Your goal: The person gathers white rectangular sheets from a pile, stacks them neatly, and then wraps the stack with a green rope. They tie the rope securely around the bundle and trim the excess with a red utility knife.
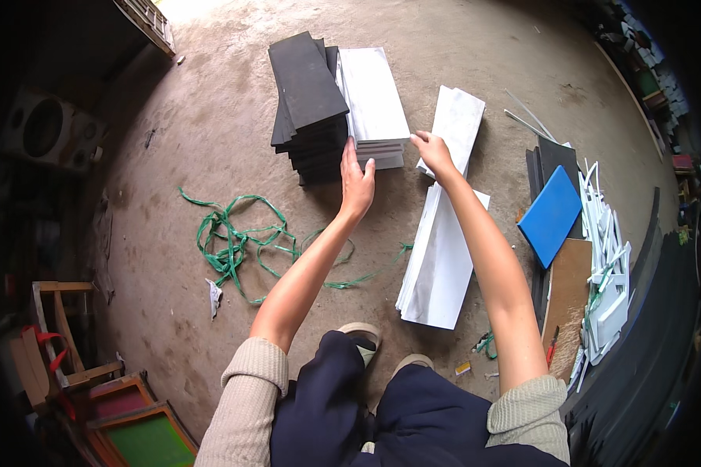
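A stack of white rectangular sheets (375,93) lies on the floor in front of me, right against a taller, uneven stack of black sheets (310,86). My left hand (357,183) is open, its long fingers laid flat at the near left corner of the white stack, beside the black one. At the white stack's near right corner, my right hand (435,154) has its fingers curled together and touching the edge. Whether it pinches a sheet there is hidden. Just right of that hand lies another white stack (458,117), with a fanned white pile (442,257) nearer me.
Tangled green plastic twine (230,245) lies on the concrete floor to the left. At right are a blue sheet (551,214), a brown board (568,288) and a heap of white offcuts (609,288). Wooden frames (144,436) stand lower left; a speaker-like box (47,128) is farther back.
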